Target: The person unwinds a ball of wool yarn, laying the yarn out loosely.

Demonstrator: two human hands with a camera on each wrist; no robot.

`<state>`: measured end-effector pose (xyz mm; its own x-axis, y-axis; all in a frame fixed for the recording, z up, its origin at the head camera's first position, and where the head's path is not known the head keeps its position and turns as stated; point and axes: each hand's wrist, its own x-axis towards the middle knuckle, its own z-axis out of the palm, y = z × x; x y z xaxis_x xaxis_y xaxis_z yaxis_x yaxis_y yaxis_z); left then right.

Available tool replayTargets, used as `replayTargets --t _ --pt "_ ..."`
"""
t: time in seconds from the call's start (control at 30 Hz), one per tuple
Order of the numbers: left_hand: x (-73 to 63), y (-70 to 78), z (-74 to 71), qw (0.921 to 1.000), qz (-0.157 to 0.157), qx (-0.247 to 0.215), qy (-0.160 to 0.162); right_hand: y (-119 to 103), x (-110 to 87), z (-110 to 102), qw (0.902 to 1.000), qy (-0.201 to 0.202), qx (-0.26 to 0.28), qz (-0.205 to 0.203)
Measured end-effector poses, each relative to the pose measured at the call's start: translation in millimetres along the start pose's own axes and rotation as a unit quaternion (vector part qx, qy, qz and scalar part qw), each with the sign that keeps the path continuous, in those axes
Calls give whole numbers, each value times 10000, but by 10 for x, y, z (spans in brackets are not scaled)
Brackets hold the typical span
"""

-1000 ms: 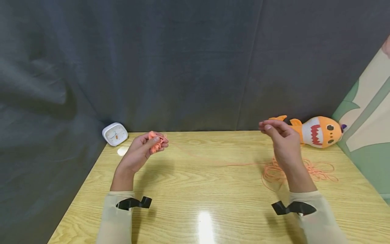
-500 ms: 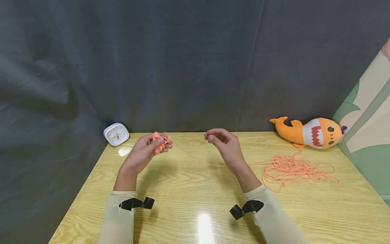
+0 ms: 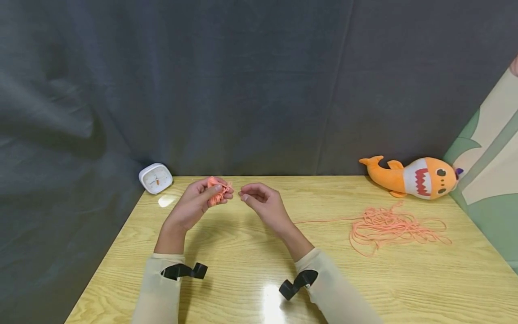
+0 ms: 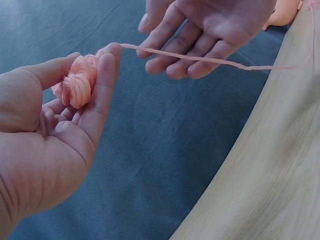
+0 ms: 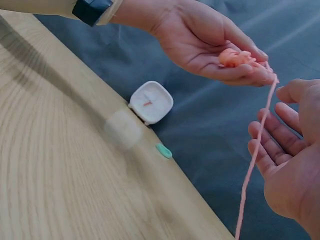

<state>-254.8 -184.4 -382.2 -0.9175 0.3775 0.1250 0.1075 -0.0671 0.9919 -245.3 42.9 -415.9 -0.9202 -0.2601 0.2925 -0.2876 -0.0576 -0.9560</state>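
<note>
My left hand [image 3: 188,208] pinches a small wound bundle of coral-pink yarn [image 4: 77,86] between thumb and fingers, raised above the table. From its fingertips a single strand of yarn [image 4: 205,59] leads off to the right. My right hand [image 3: 268,209] hangs just right of the bundle, fingers loosely bent. In the right wrist view the strand [image 5: 248,172] crosses before those fingers, which do not grip it; whether they touch it I cannot tell. The strand runs to a loose tangled heap of the same yarn [image 3: 390,225] on the table's right side.
An orange plush shark [image 3: 417,178] lies at the back right of the wooden table [image 3: 243,270]. A white clock [image 3: 156,178] stands at the back left corner. Near it, in the right wrist view, is a small green object [image 5: 164,150]. A dark curtain [image 3: 251,90] closes off the back.
The right hand has swept left from above the yarn heap to beside the bundle, uncovering the heap and the plush shark. The left hand keeps its hold and shifts slightly right in view.
</note>
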Motion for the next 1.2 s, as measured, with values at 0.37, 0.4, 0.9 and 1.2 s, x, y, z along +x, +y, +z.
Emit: replayTargets --t 0.37,0.4,0.9,1.2 --pt "-3 0 4 9999 -64 117 -21 2 -58 29 9991 -19 -327 252" --pt "-5 7 6 9999 -60 128 -11 -9 -69 15 9990 7 -357 269" --pt "-13 13 -18 9999 -86 -91 22 -201 -219 -504 9976 610 4 336" --pt "-14 19 -29 9999 -57 -99 17 -296 -295 -846 9946 1000 198 194"
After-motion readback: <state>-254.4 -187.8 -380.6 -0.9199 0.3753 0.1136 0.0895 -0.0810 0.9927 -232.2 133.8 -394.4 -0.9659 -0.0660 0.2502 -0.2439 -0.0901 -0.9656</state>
